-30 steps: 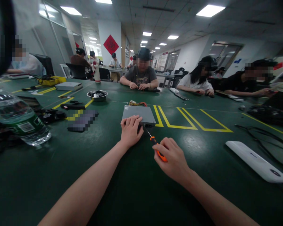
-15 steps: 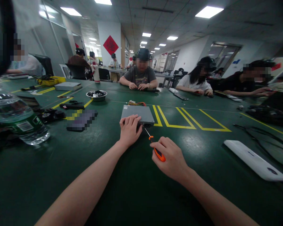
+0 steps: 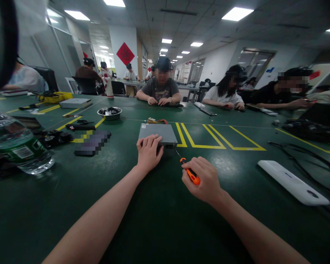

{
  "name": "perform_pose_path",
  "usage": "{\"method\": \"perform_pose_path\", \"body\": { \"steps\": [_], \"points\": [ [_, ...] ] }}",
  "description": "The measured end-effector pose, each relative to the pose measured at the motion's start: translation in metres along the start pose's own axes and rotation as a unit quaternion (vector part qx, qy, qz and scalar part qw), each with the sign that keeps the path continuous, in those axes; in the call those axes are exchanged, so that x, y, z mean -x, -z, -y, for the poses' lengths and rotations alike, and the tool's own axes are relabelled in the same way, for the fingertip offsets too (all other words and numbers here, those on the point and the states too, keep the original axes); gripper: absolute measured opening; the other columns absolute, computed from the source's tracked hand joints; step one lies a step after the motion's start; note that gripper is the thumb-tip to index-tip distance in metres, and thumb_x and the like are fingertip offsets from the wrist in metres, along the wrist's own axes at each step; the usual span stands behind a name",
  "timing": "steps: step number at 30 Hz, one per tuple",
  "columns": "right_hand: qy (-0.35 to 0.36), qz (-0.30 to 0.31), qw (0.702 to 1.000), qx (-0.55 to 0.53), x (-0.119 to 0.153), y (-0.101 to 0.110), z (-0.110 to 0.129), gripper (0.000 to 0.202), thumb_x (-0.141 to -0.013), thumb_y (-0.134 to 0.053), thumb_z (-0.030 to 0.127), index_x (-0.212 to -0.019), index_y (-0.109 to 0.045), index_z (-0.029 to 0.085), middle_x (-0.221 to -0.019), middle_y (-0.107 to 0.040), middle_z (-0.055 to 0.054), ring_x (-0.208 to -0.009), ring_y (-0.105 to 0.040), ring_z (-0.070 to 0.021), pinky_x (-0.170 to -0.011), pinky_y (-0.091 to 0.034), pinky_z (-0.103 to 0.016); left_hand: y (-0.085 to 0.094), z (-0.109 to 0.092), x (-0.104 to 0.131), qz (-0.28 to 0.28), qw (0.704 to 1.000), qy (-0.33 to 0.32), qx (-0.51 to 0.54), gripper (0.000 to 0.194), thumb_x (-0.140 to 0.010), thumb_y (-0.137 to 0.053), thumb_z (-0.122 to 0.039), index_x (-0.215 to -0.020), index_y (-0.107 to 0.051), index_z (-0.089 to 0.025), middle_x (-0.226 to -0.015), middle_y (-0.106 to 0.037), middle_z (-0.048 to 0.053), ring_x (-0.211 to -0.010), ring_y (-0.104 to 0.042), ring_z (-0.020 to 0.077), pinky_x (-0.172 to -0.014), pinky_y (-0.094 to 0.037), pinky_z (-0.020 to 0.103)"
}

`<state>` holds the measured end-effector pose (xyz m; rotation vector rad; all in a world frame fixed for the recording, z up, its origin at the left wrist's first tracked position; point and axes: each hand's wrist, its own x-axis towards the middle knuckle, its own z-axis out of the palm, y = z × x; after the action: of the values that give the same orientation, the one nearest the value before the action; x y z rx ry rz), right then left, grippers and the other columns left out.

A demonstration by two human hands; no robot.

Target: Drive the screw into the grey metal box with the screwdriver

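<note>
A flat grey computer power supply lies on the green table, a bundle of coloured wires coming out behind it. My left hand grips its near left part, fingers over the top and thumb at the front side. In my right hand is an orange and black screwdriver, held by its handle. Its thin shaft points forward and left, with the tip close to the front right corner of the power supply. Whether the tip touches the case I cannot tell.
To the left stand a water bottle, a phone and a metal bowl of small dark parts. A long white device and black cables lie on the right. Several people sit around the table, one person directly opposite.
The screwdriver in my right hand has moved right along the front of the power supply, toward its corner. My left hand keeps its hold. The view has shifted slightly.
</note>
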<state>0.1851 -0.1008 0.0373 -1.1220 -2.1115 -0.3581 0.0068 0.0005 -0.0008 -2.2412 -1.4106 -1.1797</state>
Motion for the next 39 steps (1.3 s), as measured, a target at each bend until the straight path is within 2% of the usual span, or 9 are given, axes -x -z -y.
{"method": "perform_pose_path", "body": {
  "steps": [13,21,24,27,31,36,39],
  "points": [
    [-0.004,-0.038,0.999,-0.011,0.000,-0.001,-0.005,0.006,-0.076,-0.050,0.019,-0.078,-0.055,0.017,-0.068,-0.055,-0.002,-0.062,-0.046,-0.0141,-0.061,-0.039,-0.030,0.000,0.000,0.000,-0.006,1.000,-0.005,-0.005,0.032,-0.084,-0.048,-0.029,-0.115,-0.050,-0.025,-0.122,-0.054,0.006,-0.115,-0.044,0.0238,-0.096,-0.024,0.042],
    [-0.039,-0.057,0.996,-0.050,-0.001,0.002,-0.008,0.005,-0.076,-0.052,0.017,-0.079,-0.056,0.017,-0.069,-0.056,-0.001,-0.063,-0.050,-0.0135,-0.062,-0.041,-0.029,-0.001,0.000,0.000,-0.005,1.000,-0.006,-0.008,0.031,-0.084,-0.047,-0.030,-0.114,-0.050,-0.024,-0.122,-0.054,0.006,-0.116,-0.043,0.0229,-0.095,-0.023,0.042],
    [-0.089,-0.072,0.990,-0.081,-0.002,0.004,-0.011,0.006,-0.077,-0.051,0.019,-0.078,-0.057,0.018,-0.071,-0.058,-0.001,-0.063,-0.052,-0.0128,-0.061,-0.042,-0.028,-0.001,0.000,0.000,-0.005,1.000,-0.006,-0.008,0.031,-0.084,-0.047,-0.030,-0.114,-0.050,-0.024,-0.123,-0.054,0.006,-0.117,-0.043,0.0227,-0.096,-0.023,0.042],
    [-0.177,-0.098,0.971,-0.131,-0.005,0.006,-0.016,0.009,-0.078,-0.051,0.022,-0.076,-0.059,0.019,-0.071,-0.060,0.000,-0.059,-0.051,-0.0115,-0.056,-0.040,-0.026,-0.001,0.000,0.000,-0.002,1.000,-0.006,-0.009,0.031,-0.085,-0.046,-0.030,-0.114,-0.050,-0.024,-0.122,-0.054,0.006,-0.117,-0.043,0.0230,-0.096,-0.023,0.042],
    [-0.278,-0.131,0.928,-0.211,-0.008,0.006,-0.025,0.014,-0.078,-0.051,0.027,-0.074,-0.061,0.018,-0.063,-0.055,0.002,-0.054,-0.047,-0.0099,-0.051,-0.037,-0.024,-0.001,0.000,0.000,-0.002,1.000,-0.005,-0.003,0.032,-0.084,-0.046,-0.030,-0.115,-0.050,-0.024,-0.122,-0.054,0.006,-0.117,-0.043,0.0236,-0.095,-0.024,0.042],
    [-0.347,-0.158,0.876,-0.295,-0.009,0.000,-0.038,0.015,-0.075,-0.055,0.030,-0.072,-0.061,0.017,-0.055,-0.050,0.004,-0.050,-0.044,-0.0088,-0.048,-0.034,-0.022,0.000,0.000,-0.001,-0.001,1.000,-0.004,0.002,0.032,-0.084,-0.046,-0.029,-0.116,-0.049,-0.025,-0.122,-0.054,0.006,-0.117,-0.042,0.0237,-0.096,-0.023,0.043],
    [-0.367,-0.172,0.860,-0.310,-0.009,-0.003,-0.043,0.016,-0.075,-0.053,0.030,-0.072,-0.061,0.016,-0.052,-0.050,0.004,-0.047,-0.044,-0.0087,-0.045,-0.033,-0.022,0.000,0.000,-0.001,-0.001,1.000,-0.004,0.002,0.032,-0.084,-0.047,-0.029,-0.115,-0.049,-0.025,-0.122,-0.054,0.006,-0.116,-0.043,0.0236,-0.096,-0.023,0.043]
  ]
}}
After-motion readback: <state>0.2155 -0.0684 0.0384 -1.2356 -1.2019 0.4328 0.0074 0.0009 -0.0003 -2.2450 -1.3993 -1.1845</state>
